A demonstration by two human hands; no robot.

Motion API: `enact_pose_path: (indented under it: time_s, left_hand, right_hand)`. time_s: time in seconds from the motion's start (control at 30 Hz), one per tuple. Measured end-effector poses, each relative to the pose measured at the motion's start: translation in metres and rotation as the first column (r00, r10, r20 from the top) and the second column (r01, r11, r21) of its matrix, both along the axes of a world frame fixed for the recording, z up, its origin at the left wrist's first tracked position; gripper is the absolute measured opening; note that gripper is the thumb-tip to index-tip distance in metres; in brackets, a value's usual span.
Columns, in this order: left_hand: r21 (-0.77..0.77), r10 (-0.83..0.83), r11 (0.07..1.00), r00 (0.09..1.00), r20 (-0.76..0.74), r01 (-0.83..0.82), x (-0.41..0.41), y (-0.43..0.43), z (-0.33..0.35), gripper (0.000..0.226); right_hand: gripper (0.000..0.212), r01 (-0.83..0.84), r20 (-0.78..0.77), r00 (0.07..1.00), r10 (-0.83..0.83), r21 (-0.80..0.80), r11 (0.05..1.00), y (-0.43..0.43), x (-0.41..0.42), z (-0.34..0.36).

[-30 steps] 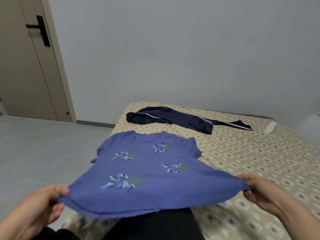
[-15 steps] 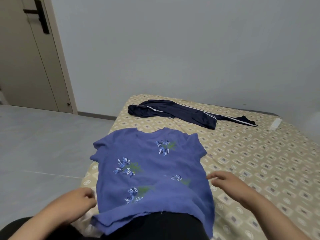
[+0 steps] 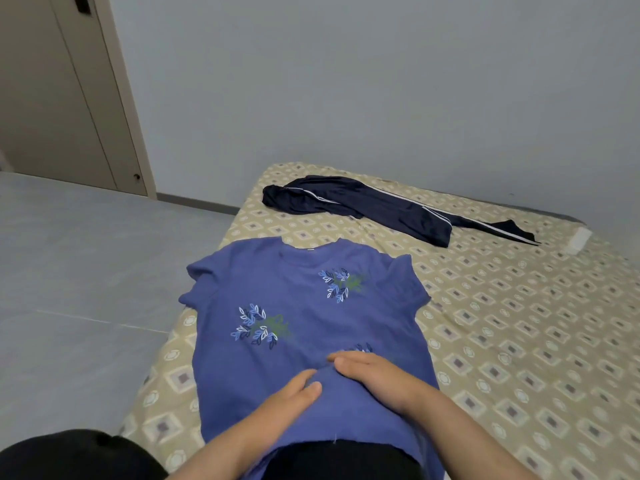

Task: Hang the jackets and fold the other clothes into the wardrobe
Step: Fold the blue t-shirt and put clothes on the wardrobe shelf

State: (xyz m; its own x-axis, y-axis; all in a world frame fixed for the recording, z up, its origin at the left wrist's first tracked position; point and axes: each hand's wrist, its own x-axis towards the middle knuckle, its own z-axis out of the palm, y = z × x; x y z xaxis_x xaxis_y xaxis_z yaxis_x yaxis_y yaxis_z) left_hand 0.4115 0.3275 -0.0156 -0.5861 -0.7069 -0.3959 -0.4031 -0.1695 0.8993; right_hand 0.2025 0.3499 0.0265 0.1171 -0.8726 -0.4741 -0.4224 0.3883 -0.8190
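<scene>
Tee flat on bed; left hand and right hand open, palms down. Sweep outward from centre, flattening wrinkles before folding.

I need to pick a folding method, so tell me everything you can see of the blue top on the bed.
The blue top is a short-sleeved, round-necked shirt of soft, slightly fuzzy-looking knit, with embroidered leaf sprigs in white, blue and green. It lies face up and spread flat on the patterned bed, neckline away from the person, hem hanging over the near edge against dark clothing. The left hand and right hand rest palms down on its lower middle, bunching a small wrinkle between them.
</scene>
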Motion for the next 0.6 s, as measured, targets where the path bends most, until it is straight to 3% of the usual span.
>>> enact_pose_path:
  time_s: [0.1, 0.13, 0.17, 0.2, 0.27, 0.3, 0.47, 0.53, 0.6]
  left_hand:
    - [-0.053, 0.013, 0.999, 1.000, -0.007, -0.014, 0.013, 0.006, -0.022, 0.039]
    - [-0.127, -0.015, 0.992, 0.998, 0.059, 0.022, 0.016, 0.003, -0.028, 0.033]
    - [-0.164, -0.022, 0.986, 0.993, 0.120, 0.042, 0.018, -0.002, -0.033, 0.022]
    - [-0.199, -0.032, 0.978, 0.985, 0.170, 0.066, 0.019, -0.006, -0.040, 0.020]
    - [-0.230, 0.011, 0.972, 0.968, 0.249, 0.048, 0.014, -0.018, -0.049, 0.030]
    - [-0.206, 0.055, 0.978, 0.961, 0.271, 0.002, 0.010, -0.022, -0.052, 0.031]
    - [-0.264, 0.161, 0.964, 0.873, 0.460, -0.038, -0.019, -0.075, -0.055, 0.034]
    - [-0.310, 0.201, 0.949, 0.879, 0.433, -0.064, -0.041, -0.096, -0.056, 0.026]
    - [-0.401, 0.226, 0.914, 0.900, 0.373, -0.064, -0.069, -0.117, -0.054, 0.014]
  right_hand:
    - [0.046, 0.053, 0.206, 0.974, -0.093, 0.195, 0.979, -0.001, -0.013, -0.015]
    - [0.049, 0.082, 0.172, 0.978, -0.116, 0.194, 0.977, -0.003, -0.018, -0.021]
    - [0.048, 0.097, 0.053, 0.993, -0.104, 0.131, 0.987, -0.007, -0.024, -0.030]
    - [0.043, 0.085, -0.163, 0.983, -0.080, 0.024, 0.996, -0.011, -0.031, -0.039]
    - [0.025, 0.018, -0.496, 0.864, -0.085, -0.137, 0.990, -0.023, -0.052, -0.064]
    - [0.017, 0.045, -0.564, 0.814, -0.138, -0.175, 0.984, -0.029, -0.065, -0.075]
    - [0.009, 0.349, -0.517, 0.689, -0.507, -0.377, 0.858, -0.081, -0.121, -0.098]
    - [0.015, 0.483, -0.420, 0.628, -0.655, -0.450, 0.751, -0.107, -0.148, -0.100]
    - [0.034, 0.628, -0.326, 0.559, -0.763, -0.434, 0.645, -0.126, -0.172, -0.100]
